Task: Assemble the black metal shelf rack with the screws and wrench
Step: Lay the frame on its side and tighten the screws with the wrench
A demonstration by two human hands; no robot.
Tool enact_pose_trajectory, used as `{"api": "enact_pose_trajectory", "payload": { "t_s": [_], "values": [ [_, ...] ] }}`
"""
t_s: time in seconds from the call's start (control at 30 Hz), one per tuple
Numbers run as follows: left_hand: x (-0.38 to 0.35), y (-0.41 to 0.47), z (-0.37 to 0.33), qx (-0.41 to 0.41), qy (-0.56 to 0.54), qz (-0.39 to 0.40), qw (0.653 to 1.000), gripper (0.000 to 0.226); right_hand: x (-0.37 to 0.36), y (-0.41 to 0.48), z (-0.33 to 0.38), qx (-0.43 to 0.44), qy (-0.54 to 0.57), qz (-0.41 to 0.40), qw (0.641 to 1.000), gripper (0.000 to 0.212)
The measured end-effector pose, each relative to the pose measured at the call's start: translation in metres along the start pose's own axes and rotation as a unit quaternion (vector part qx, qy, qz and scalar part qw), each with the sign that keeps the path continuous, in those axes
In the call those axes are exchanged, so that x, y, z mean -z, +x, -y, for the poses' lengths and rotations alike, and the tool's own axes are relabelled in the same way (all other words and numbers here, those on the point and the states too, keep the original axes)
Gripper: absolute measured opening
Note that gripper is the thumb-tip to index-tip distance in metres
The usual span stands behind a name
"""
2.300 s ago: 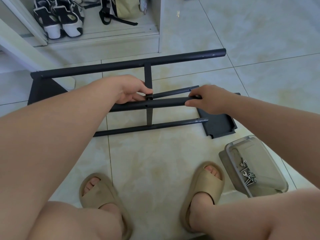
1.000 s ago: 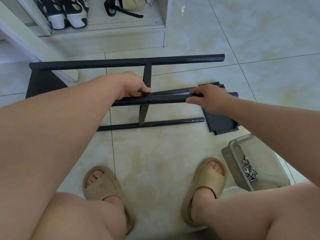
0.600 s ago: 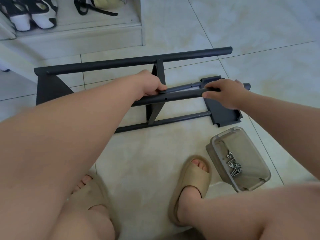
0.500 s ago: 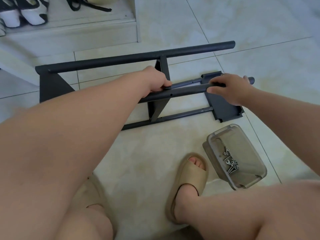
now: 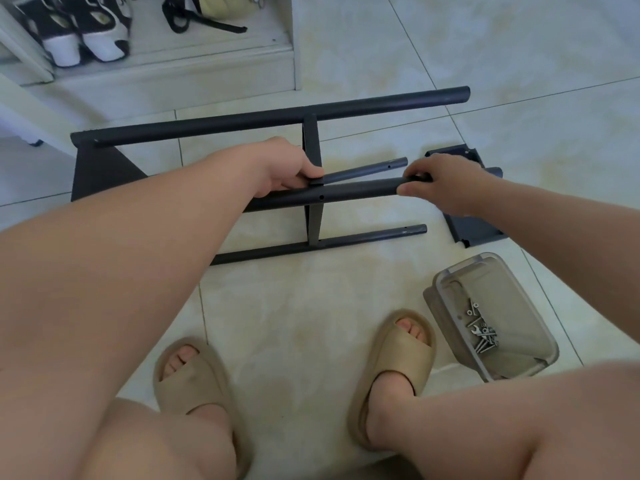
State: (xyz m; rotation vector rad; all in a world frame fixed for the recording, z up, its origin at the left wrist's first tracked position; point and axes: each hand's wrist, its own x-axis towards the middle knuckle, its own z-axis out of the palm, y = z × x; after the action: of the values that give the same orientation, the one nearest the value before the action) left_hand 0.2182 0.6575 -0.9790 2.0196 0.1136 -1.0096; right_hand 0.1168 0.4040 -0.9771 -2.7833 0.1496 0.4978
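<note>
Both hands on rack: left hand [image 5: 287, 168] grips frame [image 5: 270, 117] at centre, right hand [image 5: 440, 183] grips thick tube [image 5: 356, 192].
Aligning tube mid-floor, I'd say; next needs screws [image 5: 479, 336] from near-right box [image 5: 450, 282].

1. Black metal rack frame [image 5: 313, 216] on the tiles [image 5: 294, 306], long tubes running left-right, joined by one flat crossbar.
2. Thick middle tube [image 5: 353, 192], screw hole facing up.
3. Loose black end plate [image 5: 478, 232] off to the right.
4. Screws [image 5: 485, 339] plus a tiny wrench [image 5: 475, 329] piled in a clear tub [image 5: 446, 271].
</note>
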Motion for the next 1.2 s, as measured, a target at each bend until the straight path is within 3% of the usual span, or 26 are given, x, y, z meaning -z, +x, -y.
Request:
{"api": "enact_pose_trajectory", "payload": {
  "t_s": [0.27, 0.43, 0.63, 0.9, 1.0, 1.2],
  "values": [
    [0.049, -0.019, 0.038, 0.045, -0.008, 0.057, 0.997, 0.011, -0.015, 0.013, 0.055, 0.042, 0.001, 0.076, 0.996, 0.030],
    [0.055, -0.019, 0.045, 0.045, -0.004, 0.060, 0.997, 0.011, -0.018, 0.015, 0.062, 0.040, 0.000, 0.076, 0.996, 0.030],
    [0.052, -0.017, 0.047, 0.015, -0.007, 0.028, 0.999, 0.012, -0.019, 0.014, 0.063, 0.033, 0.000, 0.060, 0.998, 0.036],
    [0.057, -0.020, 0.047, -0.010, 0.020, -0.019, 1.000, 0.013, -0.017, 0.024, 0.075, -0.004, -0.028, 0.004, 1.000, 0.024],
    [0.059, -0.019, 0.048, -0.003, 0.054, -0.036, 0.998, 0.034, -0.018, 0.024, 0.078, -0.019, -0.028, 0.008, 0.999, 0.028],
    [0.055, -0.018, 0.052, -0.037, 0.119, -0.080, 0.989, 0.038, -0.020, 0.023, 0.080, -0.034, -0.021, 0.003, 0.999, 0.027]
  ]
}}
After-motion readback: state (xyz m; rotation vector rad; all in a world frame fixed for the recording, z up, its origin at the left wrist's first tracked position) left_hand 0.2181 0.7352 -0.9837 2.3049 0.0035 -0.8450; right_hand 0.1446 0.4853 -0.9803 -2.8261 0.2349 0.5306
